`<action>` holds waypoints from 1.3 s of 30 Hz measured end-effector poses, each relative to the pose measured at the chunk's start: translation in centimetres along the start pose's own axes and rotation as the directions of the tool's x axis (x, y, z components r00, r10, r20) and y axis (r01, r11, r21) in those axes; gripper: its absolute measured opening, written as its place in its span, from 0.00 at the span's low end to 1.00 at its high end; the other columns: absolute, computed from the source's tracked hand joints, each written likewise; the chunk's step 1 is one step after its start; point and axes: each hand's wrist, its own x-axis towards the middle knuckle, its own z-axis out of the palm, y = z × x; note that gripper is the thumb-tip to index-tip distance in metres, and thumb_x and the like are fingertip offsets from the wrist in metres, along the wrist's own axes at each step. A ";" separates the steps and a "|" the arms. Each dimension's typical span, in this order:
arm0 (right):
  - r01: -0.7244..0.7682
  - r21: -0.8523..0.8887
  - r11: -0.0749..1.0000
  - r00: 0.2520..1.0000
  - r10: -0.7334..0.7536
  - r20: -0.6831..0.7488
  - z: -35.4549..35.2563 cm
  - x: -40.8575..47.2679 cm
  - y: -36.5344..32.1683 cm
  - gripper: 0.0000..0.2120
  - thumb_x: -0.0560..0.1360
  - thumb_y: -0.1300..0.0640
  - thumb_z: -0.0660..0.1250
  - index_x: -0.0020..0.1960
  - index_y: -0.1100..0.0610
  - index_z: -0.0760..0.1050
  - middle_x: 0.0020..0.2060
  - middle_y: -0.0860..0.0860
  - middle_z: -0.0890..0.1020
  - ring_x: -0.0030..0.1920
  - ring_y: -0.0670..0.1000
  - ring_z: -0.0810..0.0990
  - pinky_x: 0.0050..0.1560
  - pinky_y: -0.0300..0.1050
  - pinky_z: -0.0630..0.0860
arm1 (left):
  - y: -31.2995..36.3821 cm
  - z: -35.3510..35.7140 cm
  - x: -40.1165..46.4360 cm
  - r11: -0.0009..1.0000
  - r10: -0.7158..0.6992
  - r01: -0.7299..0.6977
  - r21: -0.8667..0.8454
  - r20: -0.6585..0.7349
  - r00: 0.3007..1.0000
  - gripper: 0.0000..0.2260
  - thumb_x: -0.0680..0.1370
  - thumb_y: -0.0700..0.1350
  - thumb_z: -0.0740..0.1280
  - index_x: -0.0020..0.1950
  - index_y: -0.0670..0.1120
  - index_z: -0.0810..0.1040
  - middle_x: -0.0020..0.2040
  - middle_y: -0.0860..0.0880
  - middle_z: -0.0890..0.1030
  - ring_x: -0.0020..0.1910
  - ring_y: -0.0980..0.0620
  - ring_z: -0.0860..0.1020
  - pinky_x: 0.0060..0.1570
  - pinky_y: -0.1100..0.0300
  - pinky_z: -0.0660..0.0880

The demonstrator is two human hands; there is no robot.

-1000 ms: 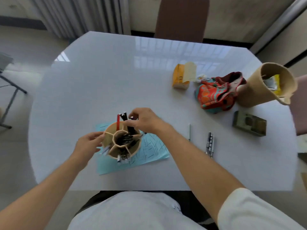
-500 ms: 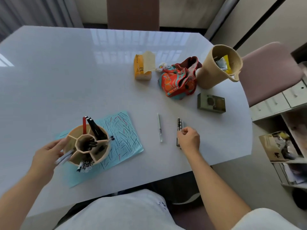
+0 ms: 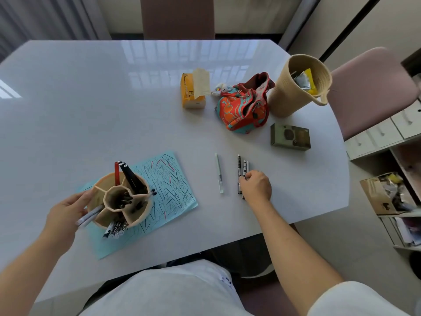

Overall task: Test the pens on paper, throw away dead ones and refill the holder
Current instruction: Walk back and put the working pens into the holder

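Our left hand (image 3: 66, 210) steadies the holder (image 3: 120, 199) on the paper (image 3: 173, 197) at 8 o'clock. Right hand (image 3: 256, 187) curls over 3 pens (image 3: 243, 166) at 4 o'clock; grip unclear. They could roll off the bench (image 3: 114, 99).

Left of and beyond the pen holder (image 3: 120, 199) the worktop (image 3: 91, 99) lies bare. Right of the holder, a lone white pen (image 3: 219, 173) and three grouped pens (image 3: 242, 169) leave a narrow lane. Farther back, pouch (image 3: 243, 110) and woven basket (image 3: 298, 87) crowd together.

left hand (image 3: 66, 210) cupped, fingers spread; right hand (image 3: 256, 187) curled, knuckles up.
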 end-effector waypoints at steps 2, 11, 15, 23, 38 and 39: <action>0.005 -0.064 0.998 0.999 -0.002 0.039 0.1 -0.1 -0.7 0.11 0.76 0.51 0.68 0.51 0.57 0.83 0.50 0.56 0.84 0.49 0.59 0.82 0.47 0.46 0.78 | 0.3 0.3 -0.2 1.000 0.000 0.000 -0.002 -0.006 1.000 0.13 0.69 0.60 0.73 0.48 0.55 0.86 0.47 0.44 0.83 0.39 0.48 0.74 0.40 0.53 0.72; 0.130 -0.252 0.959 0.978 -0.082 0.193 2.6 -0.5 -4.9 0.22 0.72 0.45 0.70 0.59 0.59 0.78 0.56 0.59 0.84 0.57 0.60 0.84 0.53 0.49 0.80 | 1.2 0.8 -1.2 0.999 0.029 -0.027 0.027 -0.050 0.998 0.09 0.78 0.50 0.70 0.53 0.47 0.84 0.39 0.51 0.83 0.35 0.53 0.77 0.35 0.60 0.75; 0.119 -0.195 0.974 0.983 -0.087 0.164 1.5 -0.3 -5.2 0.17 0.71 0.48 0.69 0.53 0.60 0.78 0.52 0.62 0.84 0.51 0.63 0.83 0.49 0.52 0.79 | 2.2 1.2 -1.8 1.000 -0.009 0.011 0.024 -0.075 0.997 0.06 0.77 0.50 0.71 0.48 0.49 0.85 0.37 0.53 0.83 0.35 0.55 0.77 0.34 0.64 0.75; 0.050 0.729 0.683 0.943 -0.273 0.191 -2.0 -6.8 -11.8 0.03 0.72 0.60 0.69 0.44 0.57 0.76 0.33 0.56 0.83 0.29 0.50 0.81 0.30 0.45 0.78 | 1.1 1.0 -2.7 1.000 -0.017 0.018 0.013 -0.072 0.997 0.05 0.79 0.51 0.69 0.48 0.53 0.85 0.40 0.52 0.84 0.30 0.55 0.77 0.33 0.63 0.76; 0.343 0.740 0.579 0.733 -0.658 0.175 2.0 -17.7 -16.4 0.09 0.73 0.60 0.77 0.49 0.53 0.79 0.41 0.47 0.84 0.43 0.46 0.84 0.46 0.37 0.81 | -3.3 0.6 -4.7 1.000 0.002 -0.002 0.009 -0.029 1.000 0.08 0.79 0.47 0.69 0.58 0.54 0.78 0.51 0.50 0.84 0.41 0.49 0.85 0.39 0.59 0.82; 0.419 0.690 0.591 0.711 -0.685 0.155 2.1 -17.7 -16.4 0.11 0.73 0.59 0.78 0.51 0.53 0.79 0.44 0.48 0.83 0.44 0.45 0.83 0.46 0.35 0.80 | -3.4 0.6 -4.9 1.000 0.000 0.000 0.011 -0.027 1.000 0.09 0.79 0.47 0.69 0.59 0.54 0.78 0.52 0.50 0.84 0.41 0.49 0.85 0.39 0.59 0.81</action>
